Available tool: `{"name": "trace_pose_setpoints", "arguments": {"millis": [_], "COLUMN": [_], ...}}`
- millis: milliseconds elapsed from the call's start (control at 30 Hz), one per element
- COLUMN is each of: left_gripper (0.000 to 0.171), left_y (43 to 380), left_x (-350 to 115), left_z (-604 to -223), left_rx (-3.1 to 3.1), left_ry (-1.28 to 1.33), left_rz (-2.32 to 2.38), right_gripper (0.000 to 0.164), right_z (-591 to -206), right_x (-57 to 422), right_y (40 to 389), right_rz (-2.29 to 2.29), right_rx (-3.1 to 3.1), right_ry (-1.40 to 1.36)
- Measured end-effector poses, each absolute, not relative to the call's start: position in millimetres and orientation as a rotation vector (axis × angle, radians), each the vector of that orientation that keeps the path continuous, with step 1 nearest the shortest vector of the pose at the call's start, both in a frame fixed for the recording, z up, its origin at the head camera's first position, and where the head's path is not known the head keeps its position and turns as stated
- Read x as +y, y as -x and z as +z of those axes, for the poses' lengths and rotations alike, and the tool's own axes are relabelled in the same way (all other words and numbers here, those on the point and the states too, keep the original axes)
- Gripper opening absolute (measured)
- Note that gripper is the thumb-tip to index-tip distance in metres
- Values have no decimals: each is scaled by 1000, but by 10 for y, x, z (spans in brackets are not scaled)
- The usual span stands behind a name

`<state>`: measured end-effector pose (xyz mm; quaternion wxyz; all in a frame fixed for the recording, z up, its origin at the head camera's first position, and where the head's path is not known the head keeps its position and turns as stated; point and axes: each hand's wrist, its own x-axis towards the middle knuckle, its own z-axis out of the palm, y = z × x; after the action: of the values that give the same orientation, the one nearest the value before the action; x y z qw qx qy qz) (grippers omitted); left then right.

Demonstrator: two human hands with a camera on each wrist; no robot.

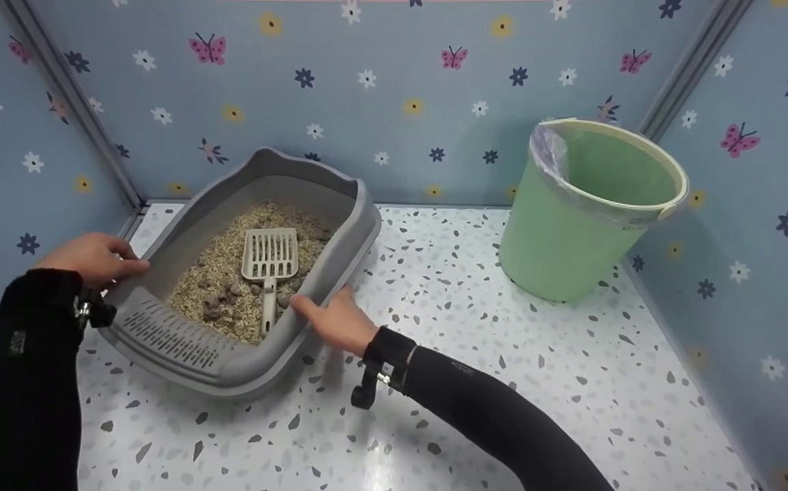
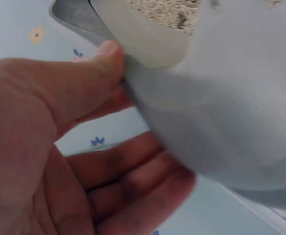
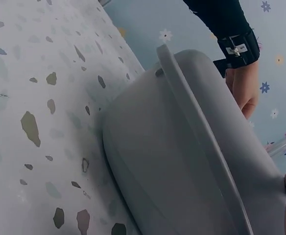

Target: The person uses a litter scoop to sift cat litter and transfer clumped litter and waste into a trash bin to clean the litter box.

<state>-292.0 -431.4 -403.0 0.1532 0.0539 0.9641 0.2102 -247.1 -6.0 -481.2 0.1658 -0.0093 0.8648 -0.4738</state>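
A grey litter box [image 1: 250,368] stands on the speckled surface at the left of the head view. Tan litter [image 1: 220,269] with darker clumps [image 1: 215,308] covers its bottom. A cream slotted litter scoop [image 1: 270,276] lies on the litter, handle towards the box's near end. My left hand [image 1: 90,259] grips the left rim, thumb [image 2: 111,54] on top and the other fingers against the outside wall. On the opposite side, my right hand [image 1: 339,320] holds the rim with its thumb over the edge; its fingers are mostly hidden by the wall.
A green bin [image 1: 557,239] with a thin liner [image 1: 549,151] stands at the back right. Flower and butterfly panels [image 1: 394,88] enclose the back and both sides. White speckled flooring [image 1: 448,327] lies between the box and the bin.
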Motion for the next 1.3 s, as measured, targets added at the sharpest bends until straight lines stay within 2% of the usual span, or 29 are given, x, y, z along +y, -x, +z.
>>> {"name": "trace_pose_setpoints", "arguments": {"millis": [100,267,333,467,600,767,867,1033,1167,1300], "left_gripper": [55,74,75,77,79,79,79,74,76,76], "left_y": [2910,2875,2854,2818,2812,2821,2819,2797,2803,2824], "left_x": [-4255,-4197,-4194,-4225,-4257,-4259,-4264,-4220,-4105,-3972], "left_z": [-4001,-3985,-4002,-4039,-4070,-4098,-4132,-4223,-4286,-4370], "left_rx": [2688,2537,2489,2445,2395,2410,2423,2359,2324,2301], "left_ry": [-163,-158,-157,-144,-94,-85,-83,-48,-40,-56], "left_rz": [660,745,748,749,793,822,854,979,1058,1126], "right_gripper": [131,128,112,70,55,21,26,47,54,54], "right_z": [-4824,-4823,-4817,-4796,-4794,-4797,-4761,-4726,-4756,-4782], "right_x": [22,141,184,244,259,270,289,358,468,625], "right_y": [2509,2588,2625,2686,2695,2726,2752,2782,2828,2900], "right_rz": [-1393,-1496,-1552,-1622,-1587,-1531,-1487,-1423,-1445,-1478], "right_rx": [2464,2454,2416,2337,2332,2328,2320,2354,2370,2356], "right_ry": [39,80,154,285,305,358,348,245,168,202]}}
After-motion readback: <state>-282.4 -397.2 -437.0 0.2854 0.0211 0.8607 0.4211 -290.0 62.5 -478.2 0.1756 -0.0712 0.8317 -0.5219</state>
